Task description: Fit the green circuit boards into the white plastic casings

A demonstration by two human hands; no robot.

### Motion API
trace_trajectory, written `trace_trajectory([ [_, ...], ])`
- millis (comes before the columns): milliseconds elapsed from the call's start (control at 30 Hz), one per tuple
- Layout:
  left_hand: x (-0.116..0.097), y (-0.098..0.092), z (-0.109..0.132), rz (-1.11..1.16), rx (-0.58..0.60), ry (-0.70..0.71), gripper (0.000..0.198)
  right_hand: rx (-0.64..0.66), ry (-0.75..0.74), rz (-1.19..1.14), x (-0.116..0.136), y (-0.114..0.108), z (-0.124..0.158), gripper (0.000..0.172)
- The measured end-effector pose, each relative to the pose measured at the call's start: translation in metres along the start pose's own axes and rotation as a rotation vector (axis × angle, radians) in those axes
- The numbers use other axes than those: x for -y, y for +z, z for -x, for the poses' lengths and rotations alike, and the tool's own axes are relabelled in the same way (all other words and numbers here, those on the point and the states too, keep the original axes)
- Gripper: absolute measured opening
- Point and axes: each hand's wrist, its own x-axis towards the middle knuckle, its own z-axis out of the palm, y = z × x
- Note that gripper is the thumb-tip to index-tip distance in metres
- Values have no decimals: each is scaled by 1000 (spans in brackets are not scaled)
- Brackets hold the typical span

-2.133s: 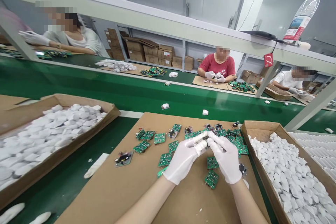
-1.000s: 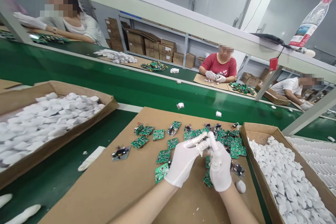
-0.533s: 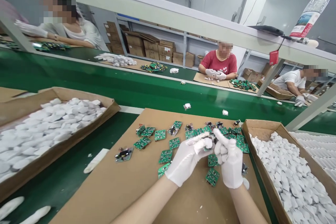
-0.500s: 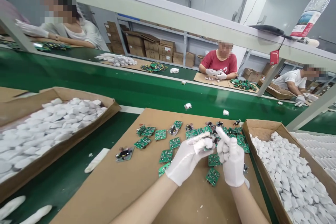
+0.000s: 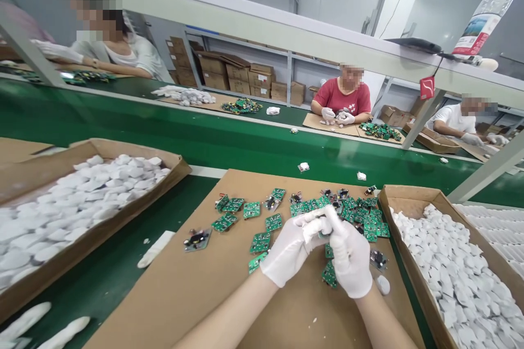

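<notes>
Both my hands wear white gloves and meet above the cardboard sheet. My left hand is closed around a small circuit board, mostly hidden by the fingers. A soft-looking white lump appears to sit on that board. My right hand is closed in against the same board, its forefinger reaching over the top toward my left fingertips. Green circuit boards lie scattered around and beyond the hands. A loose white lump rests to the right of my right wrist.
Cardboard trays of white lumps flank me, a left tray and a right tray. Beyond runs a green conveyor belt carrying boards with white lumps. Co-workers sit across it, one in a red shirt. A plastic bottle stands on the overhead rail.
My right hand has moved left and closed in on the board in my left hand; its raised finger has come down. The boards on the belt have shifted right.
</notes>
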Motion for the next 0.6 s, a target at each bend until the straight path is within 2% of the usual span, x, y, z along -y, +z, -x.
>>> trace_trajectory([
  [67,-2,0,0,25,-13,-7,18,-32,128,-94,1,1,3,51],
  [133,-3,-1,0,43,-35,-6,25,-15,137,-82,2,2,5,51],
  [233,-1,-5,-1,15,-38,9,30,20,12,43,4,3,4,49],
  [400,3,-8,-4,-42,-57,35,38,-25,-168,204,6,3,0,53],
  [600,3,-10,-4,-112,-102,33,40,-45,-231,263,5,6,0,58],
])
